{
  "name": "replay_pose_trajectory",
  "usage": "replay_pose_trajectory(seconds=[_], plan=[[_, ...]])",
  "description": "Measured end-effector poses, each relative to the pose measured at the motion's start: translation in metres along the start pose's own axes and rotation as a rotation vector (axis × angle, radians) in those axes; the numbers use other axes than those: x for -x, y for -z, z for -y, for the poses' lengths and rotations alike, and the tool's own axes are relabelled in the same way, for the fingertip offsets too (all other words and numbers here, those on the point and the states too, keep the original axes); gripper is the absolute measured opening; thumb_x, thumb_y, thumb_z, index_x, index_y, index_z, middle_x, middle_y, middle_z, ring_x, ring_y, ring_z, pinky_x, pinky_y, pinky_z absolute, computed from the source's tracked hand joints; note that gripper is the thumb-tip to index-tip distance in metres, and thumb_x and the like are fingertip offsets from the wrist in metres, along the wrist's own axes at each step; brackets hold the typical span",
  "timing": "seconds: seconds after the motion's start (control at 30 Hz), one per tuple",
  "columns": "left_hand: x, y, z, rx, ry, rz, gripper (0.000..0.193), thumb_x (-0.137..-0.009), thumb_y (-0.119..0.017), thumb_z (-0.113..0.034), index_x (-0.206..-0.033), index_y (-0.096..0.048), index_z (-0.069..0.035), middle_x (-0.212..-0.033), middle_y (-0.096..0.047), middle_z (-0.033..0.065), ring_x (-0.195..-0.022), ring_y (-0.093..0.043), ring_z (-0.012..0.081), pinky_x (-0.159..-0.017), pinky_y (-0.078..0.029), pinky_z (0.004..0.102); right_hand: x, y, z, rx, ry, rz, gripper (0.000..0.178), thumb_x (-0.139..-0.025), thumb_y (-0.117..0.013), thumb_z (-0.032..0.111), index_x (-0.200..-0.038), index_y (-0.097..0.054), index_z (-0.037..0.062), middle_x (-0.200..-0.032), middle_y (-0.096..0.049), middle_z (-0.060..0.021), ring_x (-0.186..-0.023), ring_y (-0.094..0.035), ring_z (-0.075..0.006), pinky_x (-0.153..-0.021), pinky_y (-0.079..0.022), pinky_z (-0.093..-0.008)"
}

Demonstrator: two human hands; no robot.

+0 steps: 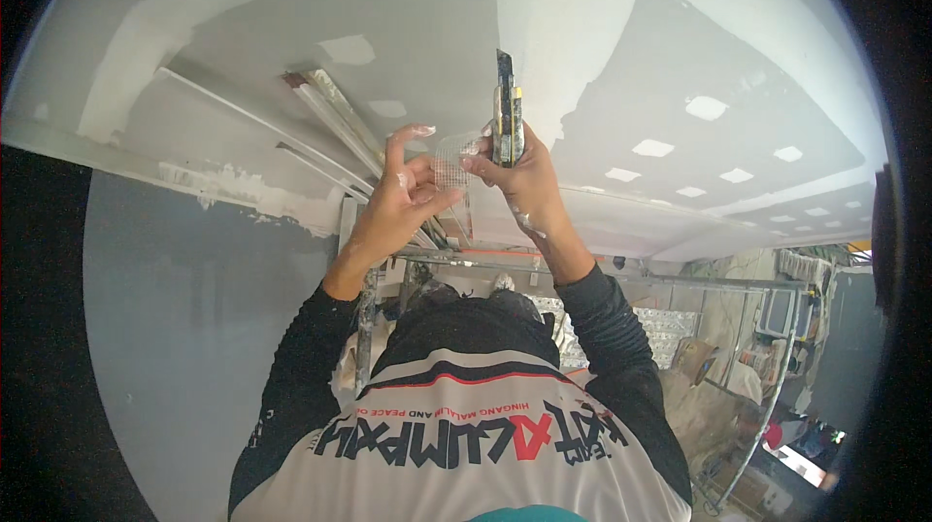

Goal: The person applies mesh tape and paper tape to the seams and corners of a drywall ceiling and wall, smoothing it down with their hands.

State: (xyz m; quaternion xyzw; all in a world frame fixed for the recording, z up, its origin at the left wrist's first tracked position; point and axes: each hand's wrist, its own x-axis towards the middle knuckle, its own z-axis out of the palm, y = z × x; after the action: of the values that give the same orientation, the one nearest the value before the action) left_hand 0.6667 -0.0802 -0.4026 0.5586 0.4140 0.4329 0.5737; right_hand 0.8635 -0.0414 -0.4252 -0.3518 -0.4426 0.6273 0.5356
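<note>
A snap-off utility knife [507, 119] stands upright in my right hand [532, 182], its dark blade pointing up. The fingers of that hand are closed around the black and yellow handle. Between my two hands hangs a short piece of white mesh tape [451, 168], see-through and gridded. My left hand [396, 194] pinches its near side with the thumb and lower fingers, while the index finger is raised and bent. My right thumb and fingertips meet the tape's other edge. White compound is smeared on the fingers and right wrist.
Grey wallboard [427, 27] with white filled patches spans the far side. Long metal strips [340, 119] lean at left, beside a grey wall [209, 328]. Scaffold tubing [680, 281] crosses below my hands, and a metal frame [777, 381] stands at lower right near clutter.
</note>
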Motion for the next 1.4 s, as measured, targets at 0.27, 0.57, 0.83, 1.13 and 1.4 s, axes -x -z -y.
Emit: replay_pose_trajectory(seconds=[0.27, 0.57, 0.83, 1.13, 1.4], plan=[[-0.008, 0.008, 0.004, -0.136, 0.081, -0.002, 0.033, -0.095, -0.069, 0.006, -0.126, -0.062, -0.001, -0.125, -0.068, 0.0077, -0.109, -0.065, 0.0114, -0.09, -0.057, 0.0282, 0.006, 0.006, 0.003, 0.094, -0.021, -0.082, 0.022, -0.096, -0.075, 0.011, -0.11, -0.061, 0.0029, -0.079, -0.063, 0.001, -0.067, -0.056, -0.006, -0.06, -0.048, -0.0233], [-0.002, 0.009, -0.002, -0.228, -0.038, -0.094, 0.039, -0.093, -0.073, 0.005, -0.13, -0.062, -0.001, -0.121, -0.071, 0.0079, -0.105, -0.067, 0.0106, -0.085, -0.057, 0.0241, 0.05, 0.049, 0.04, 0.845, 0.09, 0.095, 0.028, -0.094, -0.076, 0.014, -0.116, -0.068, -0.0009, -0.081, -0.065, -0.0123, -0.06, -0.052, -0.0149, -0.058, -0.044, -0.0305], [-0.001, 0.006, -0.006, -0.233, -0.008, -0.111, 0.044, -0.089, -0.075, 0.008, -0.13, -0.062, 0.0, -0.113, -0.075, 0.0096, -0.094, -0.071, 0.0116, -0.084, -0.059, 0.0257, 0.059, 0.036, 0.068, 0.973, 0.174, 0.23, 0.037, -0.09, -0.075, 0.006, -0.126, -0.071, 0.0081, -0.1, -0.073, -0.0153, -0.073, -0.066, -0.0307, -0.07, -0.053, -0.04], [0.001, 0.004, -0.007, -0.232, 0.003, -0.128, 0.045, -0.087, -0.076, 0.009, -0.13, -0.064, 0.0, -0.116, -0.074, 0.012, -0.096, -0.071, 0.0126, -0.085, -0.06, 0.0272, 0.055, 0.031, 0.064, 1.011, 0.25, 0.268, 0.037, -0.089, -0.076, 0.006, -0.125, -0.07, 0.0071, -0.097, -0.072, -0.0143, -0.073, -0.066, -0.0304, -0.069, -0.053, -0.0408], [0.002, 0.004, -0.008, -0.253, 0.029, -0.136, 0.045, -0.086, -0.078, 0.008, -0.129, -0.065, 0.001, -0.112, -0.076, 0.0132, -0.096, -0.072, 0.0134, -0.083, -0.06, 0.0269, 0.055, 0.032, 0.062, 1.293, 0.392, 0.246, 0.034, -0.087, -0.075, 0.005, -0.12, -0.071, 0.0058, -0.098, -0.071, -0.0157, -0.077, -0.069, -0.036, -0.069, -0.054, -0.0428]])
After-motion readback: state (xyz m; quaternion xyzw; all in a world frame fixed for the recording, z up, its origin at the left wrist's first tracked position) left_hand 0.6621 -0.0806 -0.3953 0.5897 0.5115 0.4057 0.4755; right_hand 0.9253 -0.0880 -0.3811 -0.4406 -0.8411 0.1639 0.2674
